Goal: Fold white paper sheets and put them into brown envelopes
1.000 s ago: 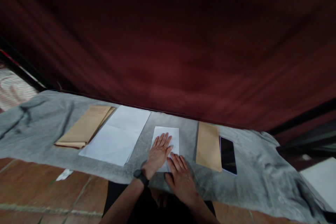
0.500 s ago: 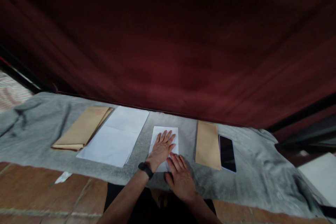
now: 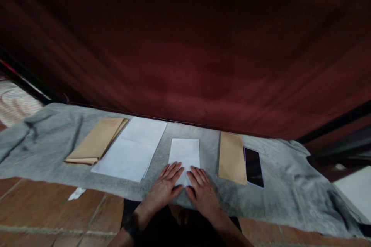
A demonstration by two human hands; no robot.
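Observation:
A folded white sheet of paper [image 3: 184,149] lies in front of me on the grey cloth. My left hand [image 3: 164,185] rests flat on its lower left part, fingers stretched out and pointing away from me. On the lower right part lies my right hand [image 3: 203,189], its fingers also extended. Both hands are open and grasp nothing. The paper's near edge is partly hidden beneath them. Left of it is a stack of larger white sheets [image 3: 131,148] with a crease across the middle.
Brown envelopes [image 3: 95,139] are stacked at the far left. A single brown envelope [image 3: 232,158] lies to the right, beside a phone [image 3: 254,166]. The grey cloth [image 3: 290,185] covers the surface, and a dark red curtain [image 3: 185,65] hangs behind it.
My left hand has moved back toward me and left, from the middle of the folded paper to its lower left part. My right hand stays near the lower right.

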